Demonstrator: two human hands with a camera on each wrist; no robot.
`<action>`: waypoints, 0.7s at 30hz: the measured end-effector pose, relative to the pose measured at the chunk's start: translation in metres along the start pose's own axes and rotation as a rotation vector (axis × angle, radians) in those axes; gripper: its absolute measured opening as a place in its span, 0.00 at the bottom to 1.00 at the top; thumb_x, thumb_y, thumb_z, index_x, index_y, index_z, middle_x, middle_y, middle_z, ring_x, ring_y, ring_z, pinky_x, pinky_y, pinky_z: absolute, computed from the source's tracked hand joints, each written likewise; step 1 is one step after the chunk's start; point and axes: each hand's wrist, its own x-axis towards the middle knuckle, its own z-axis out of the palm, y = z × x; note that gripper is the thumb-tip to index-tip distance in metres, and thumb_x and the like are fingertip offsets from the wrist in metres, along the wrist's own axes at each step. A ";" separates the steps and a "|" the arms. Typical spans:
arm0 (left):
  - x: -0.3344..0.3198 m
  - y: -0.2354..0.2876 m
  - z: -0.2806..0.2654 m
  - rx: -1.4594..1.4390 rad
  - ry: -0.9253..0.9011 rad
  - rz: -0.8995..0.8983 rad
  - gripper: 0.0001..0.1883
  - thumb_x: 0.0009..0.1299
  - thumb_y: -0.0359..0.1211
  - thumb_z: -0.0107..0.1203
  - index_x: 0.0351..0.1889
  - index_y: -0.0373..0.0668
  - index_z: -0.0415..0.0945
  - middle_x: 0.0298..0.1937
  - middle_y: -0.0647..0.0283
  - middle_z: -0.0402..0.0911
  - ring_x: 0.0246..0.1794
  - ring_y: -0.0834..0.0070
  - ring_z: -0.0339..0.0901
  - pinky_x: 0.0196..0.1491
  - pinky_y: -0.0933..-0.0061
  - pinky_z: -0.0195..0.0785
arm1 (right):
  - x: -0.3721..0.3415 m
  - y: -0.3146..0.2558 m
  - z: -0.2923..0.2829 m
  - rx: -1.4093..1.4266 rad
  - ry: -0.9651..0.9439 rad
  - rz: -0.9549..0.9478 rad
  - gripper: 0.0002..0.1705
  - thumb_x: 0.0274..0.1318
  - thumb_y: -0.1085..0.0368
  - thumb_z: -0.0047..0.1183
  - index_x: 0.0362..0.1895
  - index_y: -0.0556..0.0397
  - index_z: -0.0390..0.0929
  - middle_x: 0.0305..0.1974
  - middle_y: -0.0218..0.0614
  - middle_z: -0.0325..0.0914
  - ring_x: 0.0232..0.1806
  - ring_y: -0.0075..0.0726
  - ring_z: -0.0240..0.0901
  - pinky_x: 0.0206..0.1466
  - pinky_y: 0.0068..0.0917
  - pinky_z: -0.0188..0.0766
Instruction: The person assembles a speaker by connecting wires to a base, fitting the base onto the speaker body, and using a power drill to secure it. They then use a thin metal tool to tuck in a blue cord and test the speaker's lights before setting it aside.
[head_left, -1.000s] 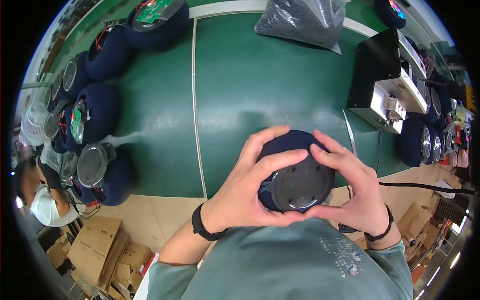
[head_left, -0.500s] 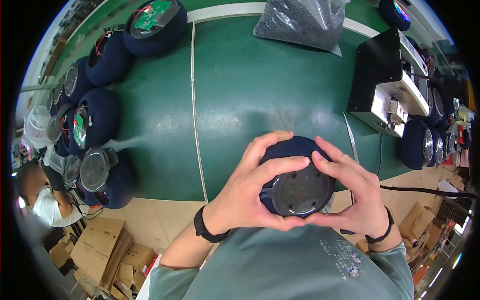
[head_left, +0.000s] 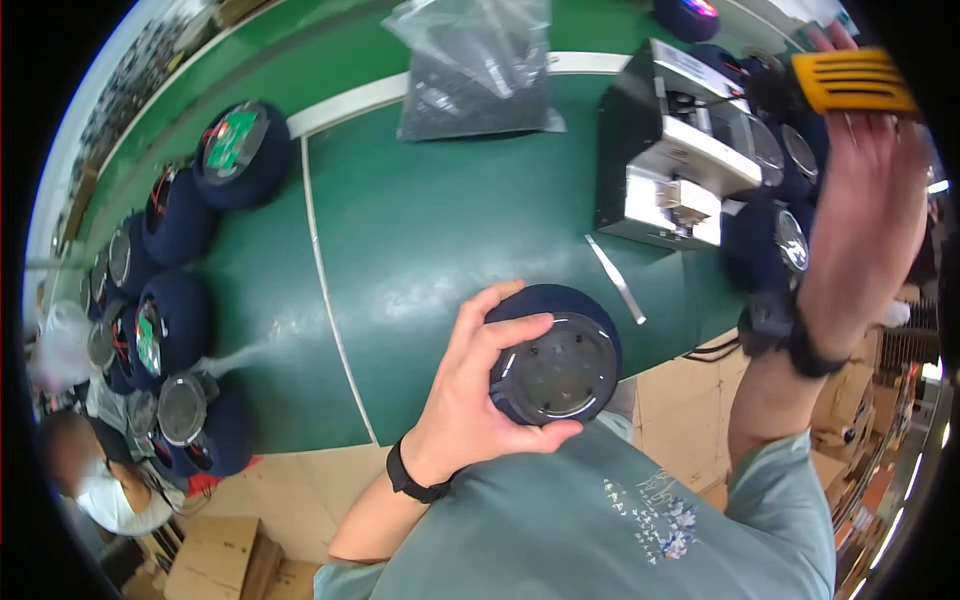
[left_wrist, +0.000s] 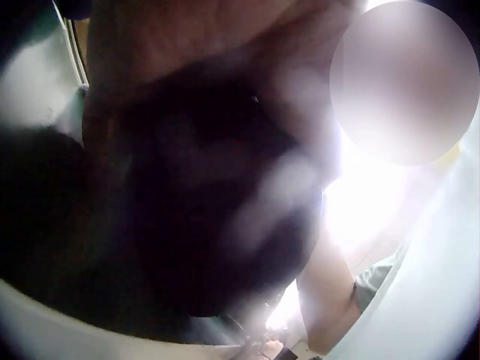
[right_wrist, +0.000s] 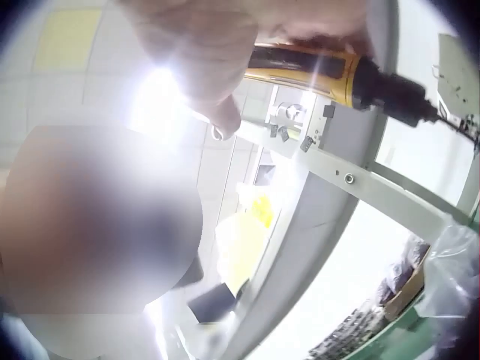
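Observation:
My left hand (head_left: 450,405) holds a round navy fabric-covered unit (head_left: 603,318) by its side, thumb and fingers spread around it. Facing up is the unit's dark see-through round cover (head_left: 560,370), which has small dark holes near its edge. In the left wrist view the unit is mostly a dark shape. Raised at the far right, my right hand (head_left: 868,200) grips a yellow and black electric screwdriver (head_left: 858,80). The right wrist view shows the screwdriver's body (right_wrist: 315,73) in the hand, its thin bit (right_wrist: 454,127) pointing away.
A black and silver machine (head_left: 625,150) stands on the green table (head_left: 440,220), with white tweezers (head_left: 615,280) before it. Behind lies a bag of dark granules (head_left: 475,95). Several navy units (head_left: 185,310) line the left; others (head_left: 755,245) stand right. Another person (head_left: 120,495) sits left.
My right hand has left the round unit, risen to the far right and taken hold of the screwdriver. The left hand keeps holding the unit. The head view has turned right.

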 end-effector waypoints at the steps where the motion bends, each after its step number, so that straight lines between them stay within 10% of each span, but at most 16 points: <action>1: 0.002 -0.002 0.002 0.004 0.001 -0.005 0.54 0.42 0.41 0.92 0.72 0.48 0.78 0.79 0.39 0.69 0.79 0.41 0.72 0.73 0.45 0.76 | 0.025 -0.001 0.003 0.123 -0.032 0.120 0.34 0.89 0.52 0.41 0.79 0.70 0.66 0.68 0.57 0.76 0.71 0.53 0.74 0.80 0.54 0.68; 3: 0.001 -0.006 0.001 0.011 -0.002 -0.002 0.54 0.43 0.42 0.92 0.72 0.48 0.78 0.79 0.39 0.69 0.80 0.42 0.71 0.74 0.44 0.75 | 0.041 -0.005 -0.008 0.239 -0.058 0.230 0.33 0.89 0.52 0.41 0.78 0.71 0.67 0.60 0.50 0.80 0.62 0.46 0.79 0.74 0.49 0.74; 5: 0.001 -0.007 0.001 0.009 -0.007 0.008 0.54 0.43 0.43 0.92 0.71 0.48 0.78 0.79 0.39 0.69 0.80 0.42 0.71 0.74 0.44 0.75 | 0.036 -0.008 -0.025 0.826 -0.658 0.237 0.30 0.88 0.55 0.42 0.75 0.69 0.70 0.43 0.34 0.75 0.43 0.27 0.72 0.57 0.35 0.75; 6: 0.000 -0.008 0.001 0.013 0.001 0.003 0.54 0.42 0.43 0.92 0.71 0.49 0.78 0.80 0.38 0.69 0.81 0.42 0.70 0.75 0.44 0.74 | 0.000 -0.027 -0.001 0.595 -0.223 0.196 0.27 0.88 0.56 0.44 0.74 0.66 0.71 0.33 0.26 0.67 0.31 0.19 0.62 0.40 0.28 0.67; 21: 0.001 -0.008 0.001 0.022 0.003 -0.005 0.55 0.42 0.46 0.93 0.71 0.49 0.77 0.76 0.36 0.72 0.80 0.39 0.71 0.74 0.41 0.75 | -0.047 0.033 -0.004 0.384 -0.112 0.132 0.13 0.84 0.64 0.59 0.60 0.60 0.76 0.20 0.29 0.70 0.17 0.23 0.64 0.23 0.29 0.69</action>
